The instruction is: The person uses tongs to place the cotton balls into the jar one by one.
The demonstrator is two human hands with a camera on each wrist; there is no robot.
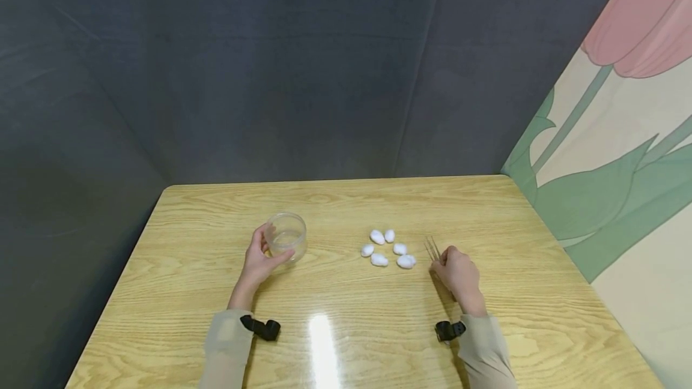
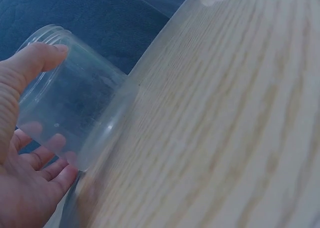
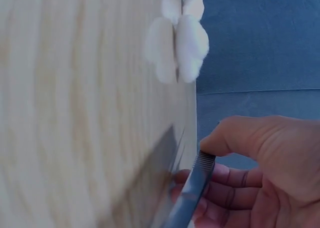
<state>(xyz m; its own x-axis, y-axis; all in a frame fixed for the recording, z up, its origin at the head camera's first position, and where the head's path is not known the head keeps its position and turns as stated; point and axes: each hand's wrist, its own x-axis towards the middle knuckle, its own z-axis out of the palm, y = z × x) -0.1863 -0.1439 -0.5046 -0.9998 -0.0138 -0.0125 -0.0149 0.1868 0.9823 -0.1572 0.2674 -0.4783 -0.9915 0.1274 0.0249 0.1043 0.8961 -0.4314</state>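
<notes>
My left hand [image 1: 261, 260] holds a clear plastic jar [image 1: 289, 238] at the left of the table, thumb on the near side and fingers round the far left. In the left wrist view the jar [image 2: 75, 98] is see-through, with threads at its rim and nothing inside. My right hand [image 1: 459, 274] pinches metal tweezers [image 1: 434, 251] between thumb and fingers, their tips pointing away from me, low over the table. The ridged grip of the tweezers [image 3: 197, 180] shows in the right wrist view. Several white cotton balls [image 1: 379, 260] lie between both hands, nearer the right one.
The wood-grain table [image 1: 346, 293] ends at a dark cloth [image 1: 303, 77] behind and on the left. A wall with a painted tulip [image 1: 622, 197] stands to the right. Each wrist wears a small black camera [image 1: 450, 331].
</notes>
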